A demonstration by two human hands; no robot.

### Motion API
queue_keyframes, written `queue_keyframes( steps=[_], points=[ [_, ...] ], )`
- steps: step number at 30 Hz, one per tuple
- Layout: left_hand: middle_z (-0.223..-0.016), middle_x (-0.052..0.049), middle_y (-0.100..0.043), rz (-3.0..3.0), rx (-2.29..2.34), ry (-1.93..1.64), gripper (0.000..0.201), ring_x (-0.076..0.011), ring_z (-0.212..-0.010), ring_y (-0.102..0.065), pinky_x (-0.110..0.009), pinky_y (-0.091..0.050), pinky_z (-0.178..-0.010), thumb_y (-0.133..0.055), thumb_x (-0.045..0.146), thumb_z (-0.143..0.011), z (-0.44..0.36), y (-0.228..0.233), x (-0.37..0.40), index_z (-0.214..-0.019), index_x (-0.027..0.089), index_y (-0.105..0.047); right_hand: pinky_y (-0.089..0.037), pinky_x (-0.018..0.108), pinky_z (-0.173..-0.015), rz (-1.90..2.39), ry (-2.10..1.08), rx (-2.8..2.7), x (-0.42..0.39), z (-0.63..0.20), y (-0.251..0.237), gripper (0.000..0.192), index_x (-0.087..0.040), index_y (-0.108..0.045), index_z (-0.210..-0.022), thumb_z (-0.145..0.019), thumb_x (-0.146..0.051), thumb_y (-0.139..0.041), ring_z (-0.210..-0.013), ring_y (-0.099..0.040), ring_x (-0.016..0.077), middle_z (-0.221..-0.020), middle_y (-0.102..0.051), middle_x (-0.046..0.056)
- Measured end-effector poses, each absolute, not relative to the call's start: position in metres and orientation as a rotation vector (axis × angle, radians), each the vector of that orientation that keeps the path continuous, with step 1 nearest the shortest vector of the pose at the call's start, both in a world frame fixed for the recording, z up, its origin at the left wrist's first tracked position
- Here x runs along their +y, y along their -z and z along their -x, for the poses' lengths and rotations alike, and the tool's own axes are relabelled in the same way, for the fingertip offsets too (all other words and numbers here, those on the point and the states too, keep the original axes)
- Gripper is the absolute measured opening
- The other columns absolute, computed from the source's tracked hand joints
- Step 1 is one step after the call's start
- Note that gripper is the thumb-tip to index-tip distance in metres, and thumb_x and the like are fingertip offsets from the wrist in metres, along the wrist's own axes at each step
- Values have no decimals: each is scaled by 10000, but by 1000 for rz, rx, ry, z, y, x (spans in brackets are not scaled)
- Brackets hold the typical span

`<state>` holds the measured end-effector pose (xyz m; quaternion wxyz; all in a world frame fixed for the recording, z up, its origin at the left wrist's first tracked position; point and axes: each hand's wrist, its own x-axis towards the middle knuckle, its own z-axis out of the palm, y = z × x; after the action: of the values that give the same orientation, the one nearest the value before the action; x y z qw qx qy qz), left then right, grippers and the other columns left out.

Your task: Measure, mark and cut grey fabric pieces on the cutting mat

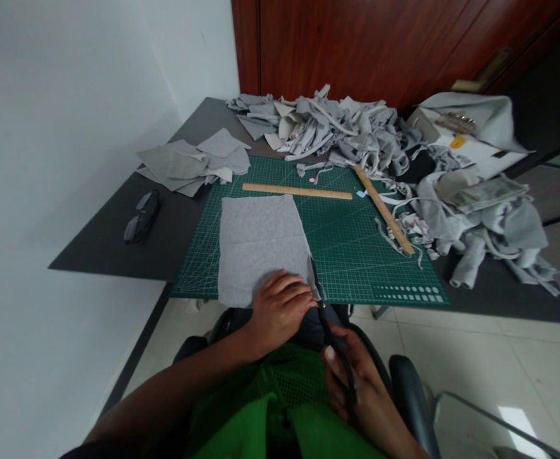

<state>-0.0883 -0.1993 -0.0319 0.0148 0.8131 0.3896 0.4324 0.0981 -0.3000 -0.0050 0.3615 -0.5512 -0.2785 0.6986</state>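
Observation:
A square piece of grey cloth lies on the green cutting mat, its near edge reaching the table's front edge. My left hand rests flat on the cloth's near right corner, fingers stretched toward the right. In my right hand is a pair of black-handled scissors, my fingers wrapped round the handles. The blades point away from me along the right edge of the cloth, beside my left fingertips. Whether the blades are parted is hard to make out.
Beyond the cloth lies a wooden ruler; another ruler slants at right. Grey cloth scraps heap along the back, beside a white box. Cloth pieces and dark glasses lie left. A chair armrest stands right.

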Motion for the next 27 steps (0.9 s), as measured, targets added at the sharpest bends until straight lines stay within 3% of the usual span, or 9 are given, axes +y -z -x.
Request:
queue_keyframes(
  steps=[14, 21, 27],
  points=[
    [-998, 19, -826, -2547, 1228, -1353, 71, -215, -1043, -756, -440, -578, -1025, -683, 234, -1015, 88, 32, -200, -1005, 206, -748, -343, 178, -375, 1385, -1833, -787, -295, -95, -3, 736, -281, -468, -1337, -821, -699, -786, -427, -376, 84, -580, -474, -126],
    [-982, 12, -822, -2570, 1226, -1363, 74, -221, -1016, -763, -431, -588, -988, -680, 225, -1016, 86, 32, -201, -983, 195, -739, -266, 160, -340, 1355, -1806, -598, -298, -106, 9, 610, -277, -567, -1250, -813, -617, -821, -418, -351, 60, -684, -511, -90],
    [-1012, 3, -821, -2563, 1149, -1392, 65, -178, -988, -781, -385, -598, -995, -679, 227, -1025, 77, 33, -215, -1010, 188, -730, -246, 163, -411, 1373, -1782, -447, -310, -121, 13, 683, -276, -593, -1293, -757, -577, -890, -472, -366, 59, -708, -524, -72]
  ],
)
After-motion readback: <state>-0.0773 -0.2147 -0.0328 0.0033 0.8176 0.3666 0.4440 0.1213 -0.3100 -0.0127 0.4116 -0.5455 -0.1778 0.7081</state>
